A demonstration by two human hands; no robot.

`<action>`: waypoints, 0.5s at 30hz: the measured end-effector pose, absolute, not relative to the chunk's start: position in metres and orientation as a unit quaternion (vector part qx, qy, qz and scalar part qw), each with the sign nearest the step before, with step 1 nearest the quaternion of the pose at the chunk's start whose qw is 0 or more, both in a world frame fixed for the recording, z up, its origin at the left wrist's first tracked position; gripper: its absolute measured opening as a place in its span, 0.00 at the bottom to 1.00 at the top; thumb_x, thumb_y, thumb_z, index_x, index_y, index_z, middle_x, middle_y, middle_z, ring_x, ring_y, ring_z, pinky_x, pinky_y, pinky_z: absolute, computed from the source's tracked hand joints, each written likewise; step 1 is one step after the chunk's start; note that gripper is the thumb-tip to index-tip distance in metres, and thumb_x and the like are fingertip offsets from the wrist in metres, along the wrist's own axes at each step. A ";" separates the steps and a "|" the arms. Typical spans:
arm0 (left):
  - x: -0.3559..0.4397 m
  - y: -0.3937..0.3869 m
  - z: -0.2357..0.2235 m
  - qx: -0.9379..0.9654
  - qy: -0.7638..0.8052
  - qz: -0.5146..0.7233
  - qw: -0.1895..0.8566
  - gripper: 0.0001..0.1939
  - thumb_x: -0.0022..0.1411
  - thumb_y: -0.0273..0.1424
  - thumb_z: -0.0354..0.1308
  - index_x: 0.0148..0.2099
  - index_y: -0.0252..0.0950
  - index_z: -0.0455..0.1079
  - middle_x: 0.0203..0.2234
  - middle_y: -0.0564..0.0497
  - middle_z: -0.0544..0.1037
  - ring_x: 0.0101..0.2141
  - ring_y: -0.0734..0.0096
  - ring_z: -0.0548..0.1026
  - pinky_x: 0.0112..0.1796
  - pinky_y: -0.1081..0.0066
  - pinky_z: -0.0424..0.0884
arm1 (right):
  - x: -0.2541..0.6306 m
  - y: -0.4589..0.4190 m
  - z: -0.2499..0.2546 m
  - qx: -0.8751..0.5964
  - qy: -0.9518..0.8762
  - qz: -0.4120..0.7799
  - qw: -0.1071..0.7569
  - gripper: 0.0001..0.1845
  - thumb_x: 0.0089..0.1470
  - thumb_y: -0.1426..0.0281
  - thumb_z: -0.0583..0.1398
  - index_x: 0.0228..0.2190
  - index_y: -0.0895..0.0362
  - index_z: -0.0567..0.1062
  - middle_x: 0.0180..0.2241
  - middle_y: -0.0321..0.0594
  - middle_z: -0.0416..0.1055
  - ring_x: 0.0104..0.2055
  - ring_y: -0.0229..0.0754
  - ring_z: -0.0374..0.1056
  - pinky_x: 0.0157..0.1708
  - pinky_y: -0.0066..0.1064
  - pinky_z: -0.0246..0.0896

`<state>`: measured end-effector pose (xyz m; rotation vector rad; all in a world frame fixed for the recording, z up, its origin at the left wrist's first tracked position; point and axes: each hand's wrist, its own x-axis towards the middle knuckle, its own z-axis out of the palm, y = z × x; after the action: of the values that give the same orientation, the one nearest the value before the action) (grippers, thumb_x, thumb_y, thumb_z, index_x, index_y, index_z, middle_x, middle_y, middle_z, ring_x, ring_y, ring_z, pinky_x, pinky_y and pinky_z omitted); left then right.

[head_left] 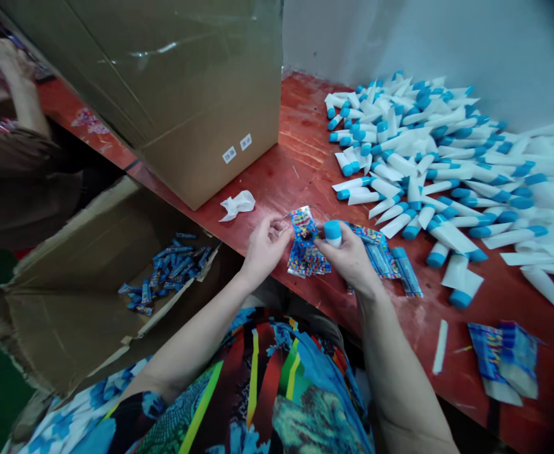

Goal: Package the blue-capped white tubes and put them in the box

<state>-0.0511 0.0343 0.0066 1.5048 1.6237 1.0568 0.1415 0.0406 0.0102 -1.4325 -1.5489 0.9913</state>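
My left hand (266,247) has its fingertips pinched at the left edge of a blue printed wrapper (304,222). Between the thumb and fingers of my right hand (353,260) is a white tube with a blue cap (332,231), cap upward; the right thumb tip comes close to the wrapper's other edge. Beneath the wrapper lies a stack of similar printed wrappers (305,261) at the table edge. Just right of my right hand, partly hidden by it, are more printed wrappers (374,236) and a blue wrapped tube (406,271).
Many blue-capped white tubes (414,157) are heaped on the red table (305,170). A tall cardboard box (211,94) stands at the back left, with crumpled white paper (238,204) before it. An open carton (69,302) holds wrapped tubes (168,268). Another person's arm (24,88) shows far left.
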 end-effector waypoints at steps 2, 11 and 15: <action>-0.049 0.034 0.001 0.497 0.613 0.401 0.465 0.19 0.72 0.42 0.53 0.56 0.34 0.68 0.39 0.46 0.79 0.21 0.78 0.69 0.25 0.73 0.68 | 0.146 0.035 0.008 -0.550 -0.617 0.411 0.384 0.16 0.50 0.59 0.64 0.40 0.53 0.77 0.36 0.37 0.77 0.36 0.45 0.71 0.40 0.36 0.67; -0.056 0.020 0.036 0.811 0.492 0.211 0.235 0.25 0.64 0.22 0.53 0.61 0.41 0.73 0.65 0.44 0.68 0.50 0.62 0.77 0.48 0.65 0.76 | 0.159 0.017 0.034 -0.443 -0.834 0.286 0.162 0.16 0.55 0.76 0.58 0.44 0.52 0.78 0.41 0.40 0.82 0.41 0.48 0.77 0.39 0.33 0.66; -0.058 0.014 0.039 0.822 0.486 0.149 0.256 0.11 0.67 0.25 0.55 0.41 0.35 0.80 0.41 0.44 0.79 0.42 0.60 0.77 0.42 0.65 0.74 | 0.163 0.011 0.042 -0.416 -0.855 0.239 0.196 0.19 0.57 0.78 0.57 0.48 0.51 0.77 0.48 0.43 0.81 0.49 0.49 0.77 0.45 0.35 0.69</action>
<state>-0.0579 0.0138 0.0395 2.2326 1.3183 0.4054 0.1634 0.0114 0.0416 -1.1669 -2.3962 0.6689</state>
